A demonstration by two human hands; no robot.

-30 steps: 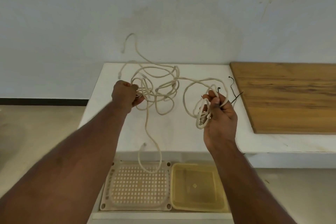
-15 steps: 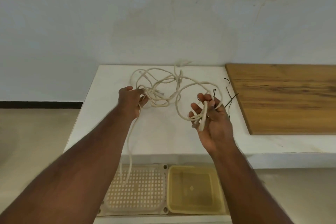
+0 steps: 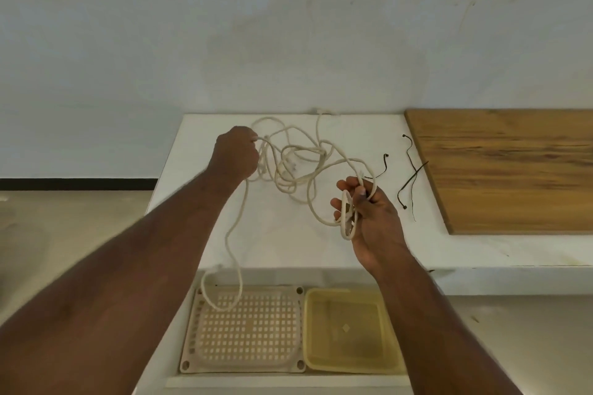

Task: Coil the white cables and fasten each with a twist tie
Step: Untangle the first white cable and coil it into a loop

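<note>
A tangle of white cable (image 3: 296, 163) lies on the white counter (image 3: 276, 234) between my hands. My left hand (image 3: 236, 154) grips a strand of it at the tangle's left side; from there a long loop (image 3: 229, 266) hangs down over the counter's front edge. My right hand (image 3: 365, 212) holds a small coil of cable loops (image 3: 346, 215) upright, thumb pressed on them, with a strand running back to the tangle. Black twist ties (image 3: 412, 176) lie on the counter to the right of my right hand, apart from it.
A wooden board (image 3: 513, 170) covers the counter's right part. Below the front edge sit a perforated beige tray (image 3: 247, 330) and a yellow plastic container (image 3: 349, 330). A plain wall stands behind the counter; floor lies at left.
My left hand moved farther from me, drawing its strand along. My right hand's fingers closed around the small coil. The hanging loop swung right over the perforated tray.
</note>
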